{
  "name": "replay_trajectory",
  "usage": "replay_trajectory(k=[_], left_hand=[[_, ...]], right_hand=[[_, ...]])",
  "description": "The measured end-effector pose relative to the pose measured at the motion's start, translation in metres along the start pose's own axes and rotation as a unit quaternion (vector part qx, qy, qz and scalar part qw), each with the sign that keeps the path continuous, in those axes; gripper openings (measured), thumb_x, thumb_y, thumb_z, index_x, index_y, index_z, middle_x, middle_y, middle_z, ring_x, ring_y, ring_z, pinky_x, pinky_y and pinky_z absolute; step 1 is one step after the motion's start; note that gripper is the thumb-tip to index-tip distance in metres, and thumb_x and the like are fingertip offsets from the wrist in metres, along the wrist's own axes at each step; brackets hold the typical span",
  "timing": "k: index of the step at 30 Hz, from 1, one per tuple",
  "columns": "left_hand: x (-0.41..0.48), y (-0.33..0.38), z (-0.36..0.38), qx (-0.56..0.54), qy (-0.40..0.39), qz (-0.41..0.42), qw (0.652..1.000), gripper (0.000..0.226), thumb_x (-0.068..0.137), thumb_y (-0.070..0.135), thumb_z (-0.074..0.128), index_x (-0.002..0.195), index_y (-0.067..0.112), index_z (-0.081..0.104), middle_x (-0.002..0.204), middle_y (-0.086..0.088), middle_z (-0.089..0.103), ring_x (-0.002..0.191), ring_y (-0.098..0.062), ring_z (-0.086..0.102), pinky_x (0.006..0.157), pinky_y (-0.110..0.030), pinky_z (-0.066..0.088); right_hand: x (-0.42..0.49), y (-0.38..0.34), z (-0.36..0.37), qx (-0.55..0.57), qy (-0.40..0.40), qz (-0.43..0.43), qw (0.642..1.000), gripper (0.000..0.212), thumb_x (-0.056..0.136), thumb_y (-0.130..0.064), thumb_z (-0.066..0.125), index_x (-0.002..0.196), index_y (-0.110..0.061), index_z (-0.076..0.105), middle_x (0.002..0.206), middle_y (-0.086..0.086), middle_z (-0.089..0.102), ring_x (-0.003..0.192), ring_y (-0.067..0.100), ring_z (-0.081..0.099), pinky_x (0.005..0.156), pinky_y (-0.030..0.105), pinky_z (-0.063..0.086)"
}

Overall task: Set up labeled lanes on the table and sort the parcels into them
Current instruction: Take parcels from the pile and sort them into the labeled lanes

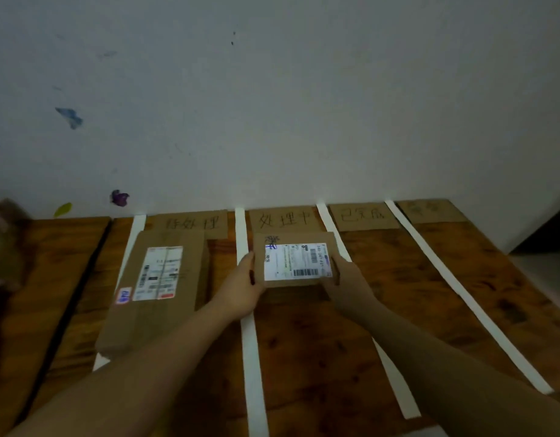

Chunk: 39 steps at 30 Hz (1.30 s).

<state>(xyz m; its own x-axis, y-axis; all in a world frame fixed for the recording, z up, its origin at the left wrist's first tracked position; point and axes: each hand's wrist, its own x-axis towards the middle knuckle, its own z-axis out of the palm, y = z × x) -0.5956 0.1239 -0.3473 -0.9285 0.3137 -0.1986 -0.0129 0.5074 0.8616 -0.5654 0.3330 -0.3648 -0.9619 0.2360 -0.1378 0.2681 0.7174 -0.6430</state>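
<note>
Small brown cardboard parcel with a white barcode label [296, 260] is sitting between my two hands, and I am seeing both of them grasping it. The left hand [240, 287] is gripping its left edge with the thumb lying on the top face, while the right hand [344, 279] is curling around its right edge. I cannot tell whether the parcel is resting on the brown wooden tabletop [319, 357] or hanging just above it.

A long white tape strip [251, 357] is running under the left hand, and a second white strip [395, 373] is passing beneath the right forearm, so the parcel is lying in the lane between them. Just beyond the hands, a handwritten cardboard lane label [285, 219] is lying at the wall end of that lane.

To the left of the left hand, a large flat brown cardboard parcel with a white shipping label [158, 288] is lying in the neighbouring lane, its far end overlapping another handwritten cardboard label [190, 222]. To the right of the right hand, a third cardboard label [362, 216] is lying by the wall, with a third white strip [461, 288] running beyond it and a faint fourth label [430, 210] further right.
</note>
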Motion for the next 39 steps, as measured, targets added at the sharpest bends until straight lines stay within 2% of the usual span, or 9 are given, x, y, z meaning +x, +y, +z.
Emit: replay_trajectory(k=[4, 7, 9, 12, 15, 18, 24, 31, 39], left_hand=[[0.017, -0.021, 0.037, 0.136, 0.038, -0.013, 0.990, 0.045, 0.093, 0.021, 0.054, 0.136, 0.028, 0.042, 0.133, 0.004, 0.050, 0.122, -0.014, 0.050, 0.098, -0.026, 0.043], [0.027, -0.032, 0.056, 0.227, 0.012, -0.029, 0.973, 0.050, 0.098, 0.022, 0.045, 0.145, 0.027, 0.029, 0.146, 0.002, 0.037, 0.129, -0.014, 0.041, 0.103, -0.024, 0.037], [0.038, -0.037, 0.060, 0.271, -0.018, -0.031, 0.962, 0.061, 0.098, 0.023, 0.045, 0.150, 0.030, 0.014, 0.155, 0.003, 0.020, 0.134, -0.016, 0.035, 0.105, -0.027, 0.036], [0.068, -0.041, 0.054, 0.324, -0.051, -0.062, 0.943, 0.079, 0.093, 0.030, 0.053, 0.150, 0.034, -0.002, 0.159, 0.002, 0.001, 0.143, -0.024, 0.016, 0.114, -0.041, 0.028], [0.091, -0.033, 0.042, 0.379, -0.077, -0.089, 0.918, 0.084, 0.090, 0.043, 0.054, 0.149, 0.036, -0.007, 0.159, -0.002, -0.010, 0.145, -0.029, -0.008, 0.117, -0.051, 0.009], [0.092, -0.021, 0.019, 0.383, -0.044, -0.078, 0.919, 0.081, 0.091, 0.051, 0.048, 0.149, 0.035, -0.006, 0.158, -0.003, -0.011, 0.145, -0.028, -0.011, 0.115, -0.051, 0.003], [0.040, -0.022, -0.092, 0.384, 0.063, -0.079, 0.918, 0.074, 0.093, 0.050, 0.043, 0.151, 0.025, 0.005, 0.159, -0.008, -0.003, 0.146, -0.027, -0.007, 0.118, -0.045, 0.006], [-0.093, -0.087, -0.248, 0.384, 0.171, -0.158, 0.894, 0.077, 0.090, 0.054, 0.047, 0.151, 0.028, 0.008, 0.159, -0.005, 0.000, 0.146, -0.026, -0.002, 0.117, -0.047, 0.010], [-0.253, -0.180, -0.401, 0.340, 0.233, -0.259, 0.873, 0.077, 0.090, 0.056, 0.046, 0.151, 0.028, 0.008, 0.159, -0.005, -0.003, 0.146, -0.027, -0.003, 0.117, -0.046, 0.010]], right_hand=[[0.016, 0.033, 0.007, -0.020, -0.073, -0.008, 0.997, 0.067, 0.092, -0.032, 0.055, 0.149, -0.030, 0.018, 0.143, 0.004, 0.036, 0.127, 0.023, 0.044, 0.102, 0.041, 0.044], [0.027, 0.054, 0.016, -0.044, -0.105, 0.006, 0.993, 0.073, 0.094, -0.039, 0.051, 0.151, -0.031, 0.006, 0.146, 0.008, 0.032, 0.126, 0.024, 0.045, 0.100, 0.038, 0.043], [0.040, 0.062, 0.020, -0.039, -0.104, 0.004, 0.994, 0.072, 0.095, -0.041, 0.048, 0.151, -0.031, 0.005, 0.147, 0.009, 0.030, 0.125, 0.024, 0.045, 0.100, 0.039, 0.044], [0.070, 0.058, 0.023, -0.048, -0.104, 0.003, 0.993, 0.067, 0.096, -0.041, 0.045, 0.150, -0.026, 0.009, 0.149, 0.011, 0.027, 0.129, 0.028, 0.040, 0.105, 0.044, 0.041], [0.094, 0.048, 0.021, -0.107, -0.113, 0.013, 0.988, 0.069, 0.095, -0.045, 0.045, 0.150, -0.024, 0.011, 0.154, 0.014, 0.018, 0.140, 0.034, 0.022, 0.111, 0.053, 0.030], [0.096, 0.029, 0.013, -0.179, -0.074, -0.020, 0.981, 0.075, 0.089, -0.053, 0.050, 0.147, -0.022, 0.015, 0.156, 0.010, 0.010, 0.144, 0.033, 0.009, 0.114, 0.054, 0.021], [0.076, -0.077, 0.026, -0.134, -0.044, -0.120, 0.983, 0.062, 0.091, -0.051, 0.048, 0.143, -0.019, 0.036, 0.149, 0.012, 0.034, 0.138, 0.031, 0.028, 0.113, 0.046, 0.025], [0.011, -0.244, 0.116, -0.123, -0.113, -0.255, 0.952, 0.062, 0.092, -0.050, 0.047, 0.144, -0.018, 0.036, 0.147, 0.012, 0.036, 0.136, 0.029, 0.030, 0.112, 0.039, 0.026], [-0.082, -0.409, 0.233, -0.057, -0.203, -0.273, 0.939, 0.061, 0.094, -0.047, 0.048, 0.144, -0.014, 0.037, 0.147, 0.012, 0.037, 0.136, 0.027, 0.033, 0.108, 0.032, 0.028]])
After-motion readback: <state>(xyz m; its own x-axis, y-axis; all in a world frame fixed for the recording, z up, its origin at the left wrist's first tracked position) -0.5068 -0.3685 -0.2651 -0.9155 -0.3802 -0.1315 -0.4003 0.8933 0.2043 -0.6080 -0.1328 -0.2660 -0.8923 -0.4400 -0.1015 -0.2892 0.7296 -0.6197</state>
